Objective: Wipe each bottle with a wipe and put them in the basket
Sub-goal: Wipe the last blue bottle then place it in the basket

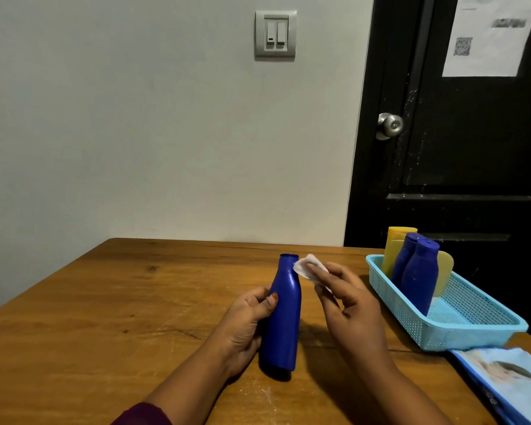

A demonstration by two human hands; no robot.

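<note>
Curling round the lower body of the blue bottle [284,314], the left grip [246,320] is seen just below the centre of the frame, thumb laid across the front, so the bottle is firmly grasped. The bottle is held nearly upright with a slight lean; whether its base touches the table [105,317] cannot be told. The right grip [347,302], just right of centre, is closed on a small white wipe [305,266], which is pinched between thumb and fingertips and pressed against the bottle's neck. The step in hand is judged to be the wiping of this bottle.

Further right, a light blue basket [466,334] is set on the table, well apart from the held bottle. A yellow bottle [394,250] and two blue bottles [420,277] stand packed together at its far end. A pack of wipes [509,381] lies at the lower right edge.

Several risks can be foreseen. The wipe is small and held only at the fingertips, so it could be dropped if it is dragged hard down the body. The smooth plastic could twist in the left grip under sideways rubbing. The standing bottles could be knocked over when this one is set in beside them.
</note>
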